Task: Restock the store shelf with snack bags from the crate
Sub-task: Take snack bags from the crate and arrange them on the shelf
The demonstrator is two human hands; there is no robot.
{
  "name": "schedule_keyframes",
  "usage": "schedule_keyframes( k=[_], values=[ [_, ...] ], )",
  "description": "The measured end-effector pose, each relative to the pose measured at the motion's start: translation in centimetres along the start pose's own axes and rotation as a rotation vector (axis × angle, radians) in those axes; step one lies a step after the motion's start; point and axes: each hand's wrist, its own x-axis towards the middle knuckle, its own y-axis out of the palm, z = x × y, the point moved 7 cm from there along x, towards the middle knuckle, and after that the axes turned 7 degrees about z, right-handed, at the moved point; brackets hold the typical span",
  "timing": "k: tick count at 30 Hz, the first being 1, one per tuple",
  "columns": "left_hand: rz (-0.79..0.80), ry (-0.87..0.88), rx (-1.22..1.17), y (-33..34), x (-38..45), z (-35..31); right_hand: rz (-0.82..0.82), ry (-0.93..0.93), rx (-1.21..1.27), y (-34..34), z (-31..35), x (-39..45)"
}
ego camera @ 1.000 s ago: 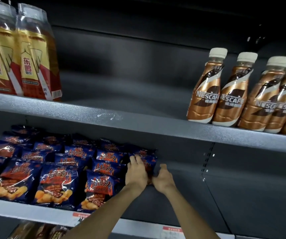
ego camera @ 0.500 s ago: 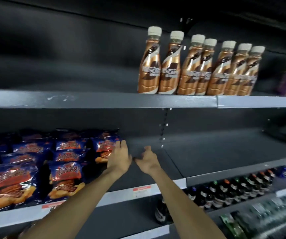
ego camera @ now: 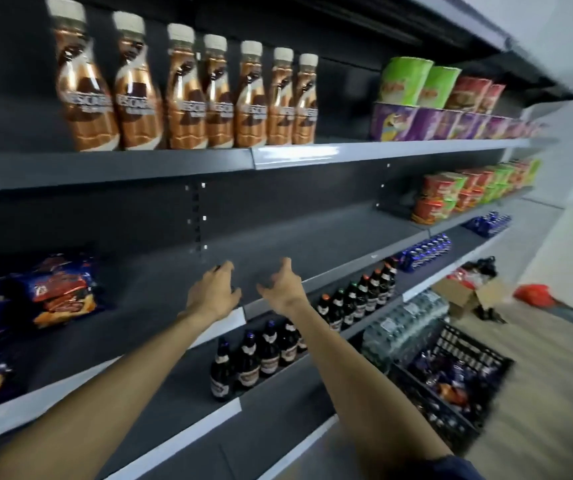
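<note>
Dark blue snack bags [ego camera: 60, 292] lie in rows on the left part of the grey middle shelf [ego camera: 312, 244]. My left hand [ego camera: 214, 292] and my right hand [ego camera: 283, 287] hover side by side over the bare shelf, right of the bags. Both hold nothing, with fingers loosely curled. A black plastic crate [ego camera: 458, 379] with more blue snack bags inside stands on the floor at the lower right.
Brown coffee bottles [ego camera: 188, 95] and noodle cups [ego camera: 427, 98] fill the shelf above. Dark glass bottles [ego camera: 267, 355] line the shelf below. Shrink-wrapped water bottles [ego camera: 402, 323], an open cardboard box [ego camera: 475, 292] and a red object [ego camera: 534, 294] sit on the wooden floor.
Both hands have let go of the snack bags and drawn back to the right. The view has swung right, bringing the crate and the floor into sight.
</note>
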Motion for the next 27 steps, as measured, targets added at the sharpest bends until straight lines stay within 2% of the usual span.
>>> schedule_keyframes(
  k=[4,13,22,27],
  values=[
    [0.086,0.041,0.007,4.4,-0.2,-7.3,-0.073,0.054,-0.021,-6.6,-5.6,-2.2],
    [0.146,0.21,-0.041,13.1,-2.2,-24.2,-0.194,0.165,-0.053,-19.3,-18.1,-9.3],
    [0.259,0.426,-0.039,21.5,-3.7,-39.0,-0.357,0.322,0.001,-29.1,-29.4,-16.2],
    [0.341,0.542,-0.049,25.9,-2.8,-44.8,-0.454,0.431,-0.021,-33.2,-34.7,-17.6]
  ],
)
